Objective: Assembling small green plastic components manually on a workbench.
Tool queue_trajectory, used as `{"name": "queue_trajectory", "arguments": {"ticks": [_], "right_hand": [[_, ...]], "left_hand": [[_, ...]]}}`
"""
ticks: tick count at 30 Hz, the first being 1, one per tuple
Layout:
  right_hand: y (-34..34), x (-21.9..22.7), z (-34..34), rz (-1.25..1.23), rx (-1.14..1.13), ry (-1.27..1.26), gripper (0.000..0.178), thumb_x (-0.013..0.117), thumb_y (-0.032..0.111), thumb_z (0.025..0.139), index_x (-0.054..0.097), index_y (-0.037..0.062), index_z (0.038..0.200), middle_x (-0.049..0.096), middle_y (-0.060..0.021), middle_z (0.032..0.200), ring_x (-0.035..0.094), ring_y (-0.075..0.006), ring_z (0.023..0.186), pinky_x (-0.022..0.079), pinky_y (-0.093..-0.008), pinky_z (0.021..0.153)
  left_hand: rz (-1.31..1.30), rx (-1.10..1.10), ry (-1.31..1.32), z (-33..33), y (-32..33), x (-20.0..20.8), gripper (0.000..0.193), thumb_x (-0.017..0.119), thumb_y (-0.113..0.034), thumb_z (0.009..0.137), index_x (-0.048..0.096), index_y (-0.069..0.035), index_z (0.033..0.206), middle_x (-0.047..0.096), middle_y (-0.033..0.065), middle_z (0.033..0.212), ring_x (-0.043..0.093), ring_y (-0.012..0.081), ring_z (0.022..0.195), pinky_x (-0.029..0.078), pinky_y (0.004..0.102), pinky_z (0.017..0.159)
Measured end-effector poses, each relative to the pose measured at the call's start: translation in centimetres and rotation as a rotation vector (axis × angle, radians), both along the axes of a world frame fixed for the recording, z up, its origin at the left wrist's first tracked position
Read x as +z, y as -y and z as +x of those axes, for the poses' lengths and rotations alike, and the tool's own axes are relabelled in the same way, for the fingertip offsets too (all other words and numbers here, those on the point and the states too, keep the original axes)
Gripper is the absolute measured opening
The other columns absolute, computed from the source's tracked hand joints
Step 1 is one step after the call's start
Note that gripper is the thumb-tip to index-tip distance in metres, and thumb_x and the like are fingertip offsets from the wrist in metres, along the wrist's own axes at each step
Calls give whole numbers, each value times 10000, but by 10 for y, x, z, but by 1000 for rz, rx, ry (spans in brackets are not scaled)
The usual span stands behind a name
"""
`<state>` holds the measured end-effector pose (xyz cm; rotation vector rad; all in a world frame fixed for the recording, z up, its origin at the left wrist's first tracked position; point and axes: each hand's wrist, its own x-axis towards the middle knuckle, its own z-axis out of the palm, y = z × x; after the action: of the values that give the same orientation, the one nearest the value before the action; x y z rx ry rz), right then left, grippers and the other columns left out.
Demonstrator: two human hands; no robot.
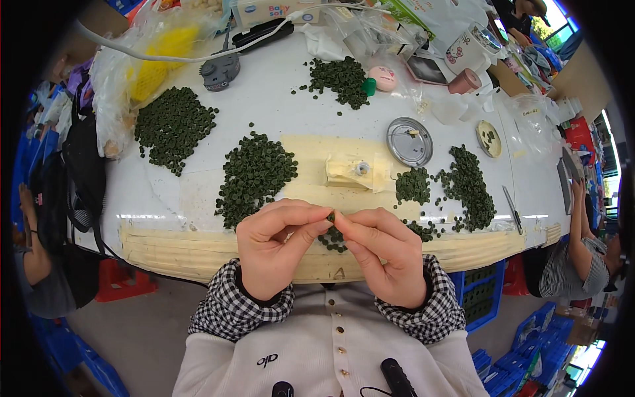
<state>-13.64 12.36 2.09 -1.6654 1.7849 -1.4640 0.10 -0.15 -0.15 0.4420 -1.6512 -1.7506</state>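
Both hands meet at the table's near edge, over a small dark green round piece (331, 216). My left hand (272, 241) pinches it between thumb and forefinger. From the other side, my right hand (387, 251) closes its thumb and fingertips on the same piece. Below the fingertips lies a small group of green pieces (332, 241), partly hidden by the hands. A large pile of green pieces (256, 175) is just beyond my left hand. Ahead stands a tape-wrapped block (350, 171) with a small round metal fitting on top. Smaller piles (413, 186) sit beyond my right hand.
More green pieces form piles at far left (175, 129), far middle (340, 81) and right (471, 188). A round metal lid (409, 141), tweezers (512, 209), a small dish (489, 138) and a grey tool (220, 71) lie around. People sit at both sides.
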Motion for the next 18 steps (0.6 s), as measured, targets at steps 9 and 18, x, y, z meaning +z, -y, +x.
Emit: {"name": "queue_trajectory", "arguments": {"ticks": [9,18], "right_hand": [[-2,-1,1,0,-15,19,364,643,-62,824,641,-20,1186,629,-135,964,605,-235,786,504,-292,672],[-1,-1,1,-27,-27,-74,388,651,-66,808,639,-15,1193,632,-138,963,606,-246,781,506,-301,670]], "left_hand": [[30,-7,11,0,0,-1,169,660,89,844,698,36,1000,684,120,964,656,138,843,523,228,730],[32,-5,16,-1,-1,-1,162,659,86,846,696,40,997,685,121,953,658,143,840,523,230,728]]}}
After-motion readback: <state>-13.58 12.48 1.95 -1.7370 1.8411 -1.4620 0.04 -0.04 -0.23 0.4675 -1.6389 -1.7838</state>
